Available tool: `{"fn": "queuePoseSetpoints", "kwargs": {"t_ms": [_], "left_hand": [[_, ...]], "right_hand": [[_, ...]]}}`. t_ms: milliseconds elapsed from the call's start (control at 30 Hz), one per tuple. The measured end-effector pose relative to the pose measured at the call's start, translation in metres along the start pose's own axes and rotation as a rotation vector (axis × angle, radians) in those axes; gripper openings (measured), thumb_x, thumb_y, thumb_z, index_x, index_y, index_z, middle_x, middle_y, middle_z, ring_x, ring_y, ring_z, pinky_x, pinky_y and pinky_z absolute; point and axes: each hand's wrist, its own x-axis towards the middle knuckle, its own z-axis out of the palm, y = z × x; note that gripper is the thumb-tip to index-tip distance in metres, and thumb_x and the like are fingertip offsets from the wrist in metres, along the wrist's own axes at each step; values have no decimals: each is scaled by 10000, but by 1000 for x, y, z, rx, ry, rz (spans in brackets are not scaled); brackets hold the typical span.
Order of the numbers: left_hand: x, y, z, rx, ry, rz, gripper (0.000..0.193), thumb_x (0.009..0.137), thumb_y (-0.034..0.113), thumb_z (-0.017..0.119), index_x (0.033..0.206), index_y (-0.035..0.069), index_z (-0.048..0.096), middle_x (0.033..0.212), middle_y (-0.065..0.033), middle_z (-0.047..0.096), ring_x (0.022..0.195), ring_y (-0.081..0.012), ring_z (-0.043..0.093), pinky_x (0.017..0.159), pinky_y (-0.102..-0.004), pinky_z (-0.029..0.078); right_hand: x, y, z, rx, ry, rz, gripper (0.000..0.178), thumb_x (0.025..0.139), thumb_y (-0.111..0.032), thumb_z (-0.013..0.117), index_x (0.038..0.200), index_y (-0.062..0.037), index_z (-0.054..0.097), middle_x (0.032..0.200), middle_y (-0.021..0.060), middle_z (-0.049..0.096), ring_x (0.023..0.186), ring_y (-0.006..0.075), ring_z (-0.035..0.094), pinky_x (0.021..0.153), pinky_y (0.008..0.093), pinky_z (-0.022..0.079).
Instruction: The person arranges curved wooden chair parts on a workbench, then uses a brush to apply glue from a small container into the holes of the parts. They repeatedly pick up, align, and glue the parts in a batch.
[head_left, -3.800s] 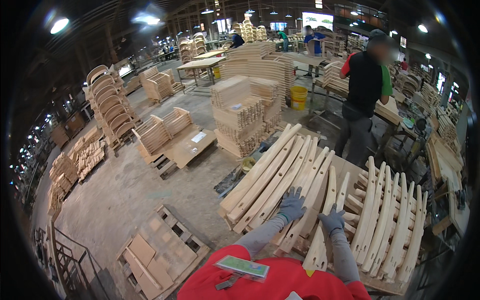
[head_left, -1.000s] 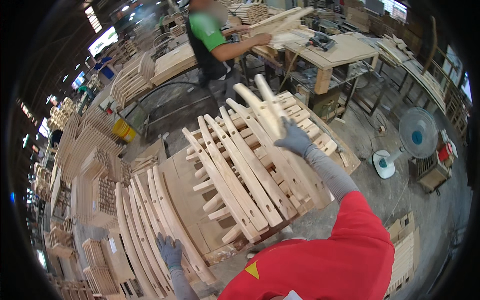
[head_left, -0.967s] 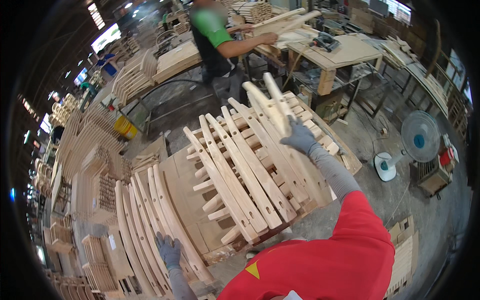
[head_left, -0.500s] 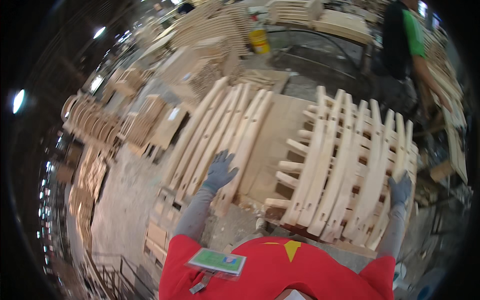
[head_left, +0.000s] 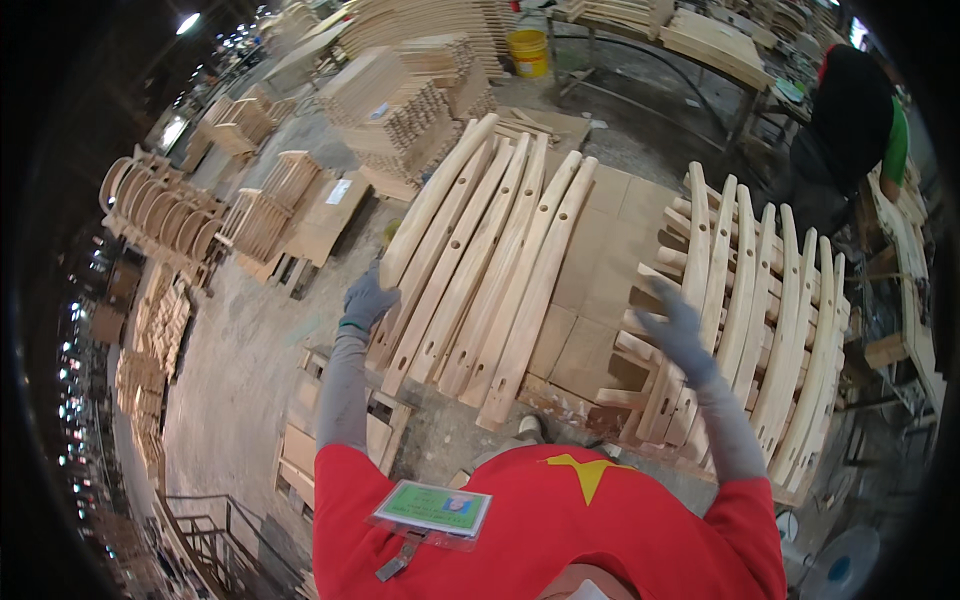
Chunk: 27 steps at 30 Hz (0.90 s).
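Observation:
Pale curved wooden bars with holes near their ends lie side by side in two groups. My gloved left hand is at the near end of the outermost wooden bar of the left group. The thumb and fingers close around that end, which the hand partly hides. My gloved right hand hovers by the left edge of the right group, fingers spread and slightly blurred, holding nothing. Those bars rest across other bars whose ends stick out to the left.
Brown cardboard lies between the groups. Stacked wooden parts, a yellow bucket and a workbench stand beyond. Another person is at the far right. A pallet lies near my left arm.
My left hand has moved from atop the left group to its outer left bar. My right hand has left the right group's outer right side and moved left. The view has shifted.

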Motion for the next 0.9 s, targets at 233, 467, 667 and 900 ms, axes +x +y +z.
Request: {"fn": "queuePoseSetpoints", "kwargs": {"t_ms": [233, 467, 667, 900], "left_hand": [[-8, -4, 14, -340, 232, 392, 816, 721, 304, 658, 1381, 3, 285, 1278, -269, 455, 1148, -375, 490, 951, -402, 410], [-92, 108, 56, -739, 140, 479, 681, 801, 251, 652, 1338, -36, 346, 1294, -248, 442, 1170, -356, 473, 968, -397, 395], [-76, 95, 73, -599, 51, 433, 610, 817, 263, 625, 1292, -49, 405, 1300, -275, 425, 1158, -384, 456, 947, -422, 394], [-59, 117, 89, -34, 19, 503, 682, 790, 320, 603, 1312, -52, 369, 1259, -255, 453, 1088, -391, 489, 903, -450, 413]], "right_hand": [[33, -99, 155, 492, -339, 146, 682, 804, -359, 651, 1330, -3, 401, 1279, 223, 501, 1168, 335, 502, 978, 372, 399], [59, -129, 212, 798, 43, 332, 812, 764, -329, 698, 1347, 70, 298, 1168, 269, 543, 1082, 304, 551, 942, 349, 433], [61, -93, 171, 1240, 56, 550, 815, 677, -26, 718, 1353, 64, 272, 1136, 177, 563, 1026, 252, 558, 890, 293, 460], [41, -45, 163, 900, 228, 341, 895, 650, -70, 708, 1413, -11, 244, 1308, 162, 451, 1144, 238, 486, 954, 314, 414]]}}
